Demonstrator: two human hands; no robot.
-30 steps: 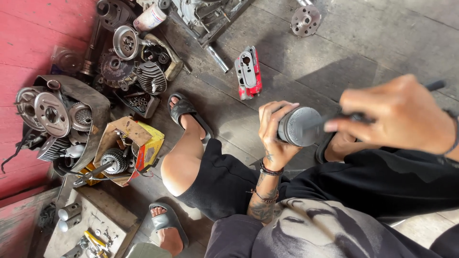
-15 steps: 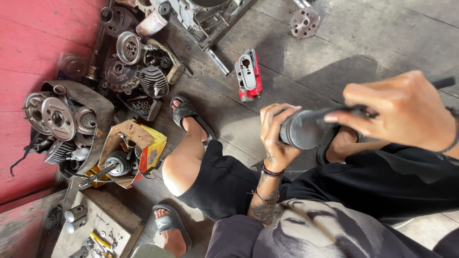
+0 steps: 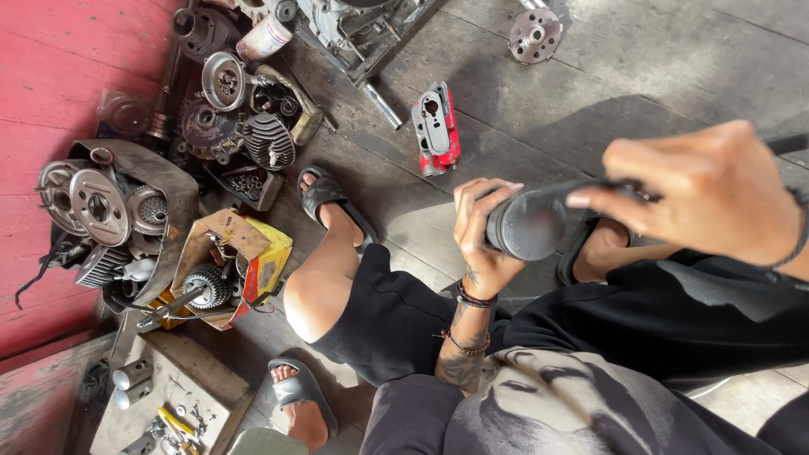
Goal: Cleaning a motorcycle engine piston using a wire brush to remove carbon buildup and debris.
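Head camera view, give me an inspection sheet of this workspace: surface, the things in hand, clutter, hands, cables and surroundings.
Surface: worn grey plank floor, stained.
Job's things: dark grey cylinder with a dark rod out its far end, held above the lap.
Clutter: red and grey engine cover, finned cylinder head, round hub, torn cardboard box with a gear shaft, tub of clutch parts.
Grippers: left hand wraps the cylinder; right hand grips its rod end.
Cables: black strap or cable hanging off the tub.
Surroundings: red wall; another person's legs in black sandals.
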